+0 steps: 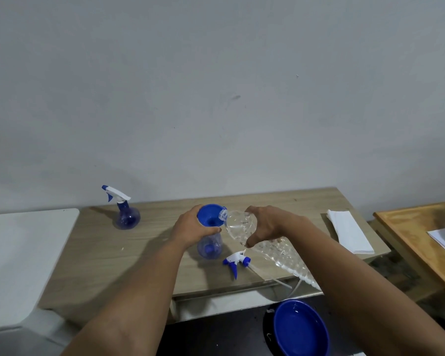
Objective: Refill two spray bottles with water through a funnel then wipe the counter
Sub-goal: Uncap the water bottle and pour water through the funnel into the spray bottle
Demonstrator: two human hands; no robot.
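Funnel [209, 216] sits in the open spray bottle [209, 246]; my left hand [190, 227] grips it, my right hand [265, 224] tips a water bottle [242, 224] beside it.

There is only one view, from a camera on the person's head. It looks forward and down over both forearms, so the left hand [190, 227] and the right hand [266, 224] are near the middle of the frame, quite close. The wide lens takes in much bare wall [216, 86] beyond the hands (more than half of the frame), and the wooden table [139, 253] under them. No second view shares the scene.
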